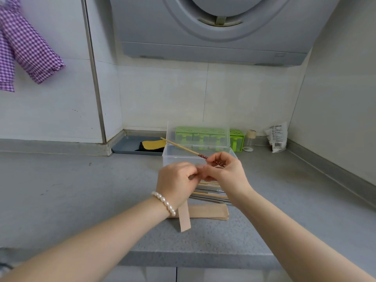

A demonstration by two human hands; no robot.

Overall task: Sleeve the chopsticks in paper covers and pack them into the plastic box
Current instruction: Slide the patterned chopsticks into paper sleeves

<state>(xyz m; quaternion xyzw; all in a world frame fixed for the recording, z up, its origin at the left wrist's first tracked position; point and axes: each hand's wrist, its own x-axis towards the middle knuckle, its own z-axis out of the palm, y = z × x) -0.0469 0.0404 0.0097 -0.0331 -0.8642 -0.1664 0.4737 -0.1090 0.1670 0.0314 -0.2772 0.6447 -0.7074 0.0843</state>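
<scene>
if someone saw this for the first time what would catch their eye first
Probably the two hands meeting mid-frame over the grey counter: the right hand pinches a wooden chopstick with a red patterned end, angled up to the left, while the left hand, with a pearl bracelet on its wrist, holds a tan paper sleeve hanging down. Just behind them sits an open clear plastic box, with a bright green holder behind it at the wall.

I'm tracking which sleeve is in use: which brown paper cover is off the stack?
The single brown paper sleeve hanging from the left hand; the other brown covers lie stacked flat on the grey counter.
</scene>
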